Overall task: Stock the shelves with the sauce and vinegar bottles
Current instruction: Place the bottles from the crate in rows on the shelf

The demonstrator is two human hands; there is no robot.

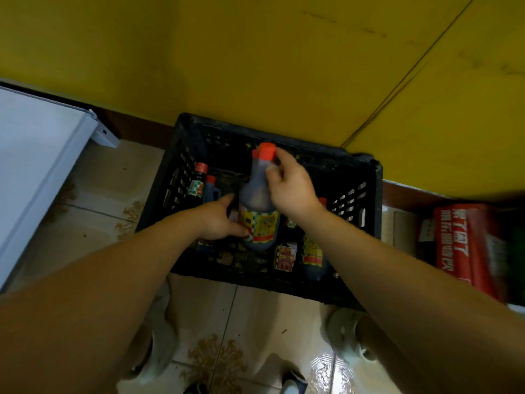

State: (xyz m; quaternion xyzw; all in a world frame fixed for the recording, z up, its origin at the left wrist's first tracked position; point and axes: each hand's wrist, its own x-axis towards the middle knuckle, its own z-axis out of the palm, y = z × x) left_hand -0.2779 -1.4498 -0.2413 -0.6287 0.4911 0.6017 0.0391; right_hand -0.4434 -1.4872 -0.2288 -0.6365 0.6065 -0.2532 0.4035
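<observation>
As a person stands on a patterned tile floor (255, 322), grey shoes (345, 334) planted just short of a black plastic crate (255, 282), both bare arms reach down into it. Just inside the crate's near wall, at five o'clock, a dark bottle with a yellow-and-red label (312, 255) stands beside a smaller labelled pack (285, 257). At the crate's centre is a large dark sauce bottle (255, 194), upright. The right hand (292, 189) curls thumb and fingers round its neck just under the red cap (267, 151). The left hand (217, 220), fingers fairly straight, lays its thumb against the yellow label low on the bottle. Whether the base sits on the crate floor cannot be told. At nine o'clock in the crate, two smaller red-capped bottles (200, 180) stand by the wall. Outside, a white cabinet (37, 166) lies at nine o'clock and a red carton (460, 245) at three. Beyond, at twelve, rises a yellow wall (284, 66) crossed by a thin cable (397, 92).
</observation>
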